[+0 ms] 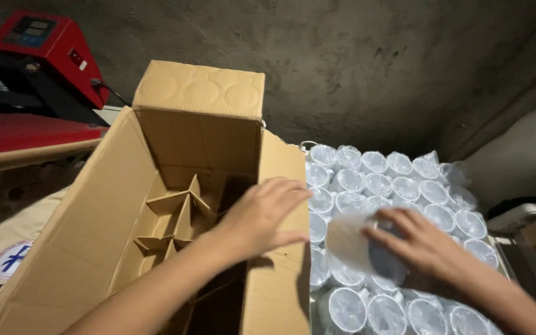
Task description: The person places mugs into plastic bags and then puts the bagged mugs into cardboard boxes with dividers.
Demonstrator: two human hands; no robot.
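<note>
Concrete wall, left hand [259, 217] on carton [119, 205], right hand [423, 245] seemingly gripping wrapped cup [358, 245]

Small workshop or packing room: bare concrete wall [367, 68], red heat-press machine [38, 56] at left, divided cardboard carton [125, 205] open beside rows of plastic-wrapped white mugs [398, 180].

Looking down, I see my left hand [262, 217] resting flat on the right wall of an open cardboard box [100, 211] with cardboard dividers [175, 220] inside. My right hand [420, 245] grips a plastic-wrapped white cup [358, 245], blurred, above rows of wrapped cups [398, 177]. A red press machine [32, 68] stands at upper left.
</note>
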